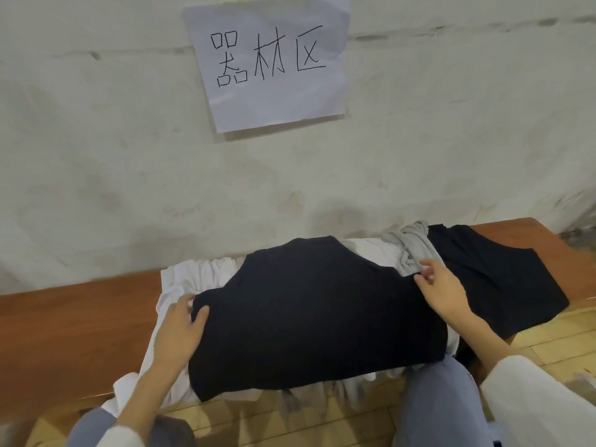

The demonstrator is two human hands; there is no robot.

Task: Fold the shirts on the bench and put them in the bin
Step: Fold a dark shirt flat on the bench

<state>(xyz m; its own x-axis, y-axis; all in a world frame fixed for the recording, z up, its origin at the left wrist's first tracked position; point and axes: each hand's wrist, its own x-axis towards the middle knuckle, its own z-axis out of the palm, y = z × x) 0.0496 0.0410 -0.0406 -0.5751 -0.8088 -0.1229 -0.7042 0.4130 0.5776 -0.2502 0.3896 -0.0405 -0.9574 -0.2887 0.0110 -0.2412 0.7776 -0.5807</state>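
On surface (64,324), dark shirt (316,317) spread flat over white shirts (190,279); left grip (179,327) pinches its left edge — right grip (443,290) pinches right sleeve edge.

The person wears a white long-sleeved top. The left sleeve (121,435) and the wider, looser right sleeve (532,401) both end well short of the wrists, leaving the forearms uncovered. The left hand (179,330) and right hand (442,288) are bare. Grey-blue trousers (435,411) cover both legs.
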